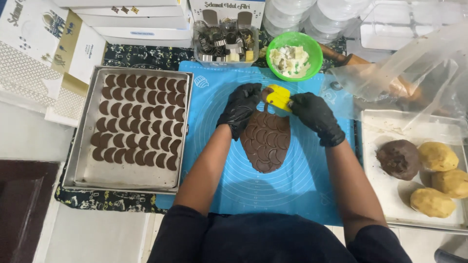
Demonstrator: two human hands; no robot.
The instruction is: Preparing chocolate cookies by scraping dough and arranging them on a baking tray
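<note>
1. Head view, left edge of the table: a rectangular metal baking tray carries rows of dark brown crescent-shaped dough pieces.
2. At the middle, a blue silicone mat bears a rolled sheet of brown chocolate dough, scored all over with crescent cuts.
3. The black-gloved left hand rests curled at the sheet's top left edge, fingers bent and touching the dough, gripping nothing that I can see.
4. The black-gloved right hand pinches a small yellow plastic cutter over the sheet's top end.
5. Risk, as I judge it: thin crescents may tear or stretch if lifted carelessly or stuck to the mat.
6. Right edge: a white tray holds dough balls.
</note>
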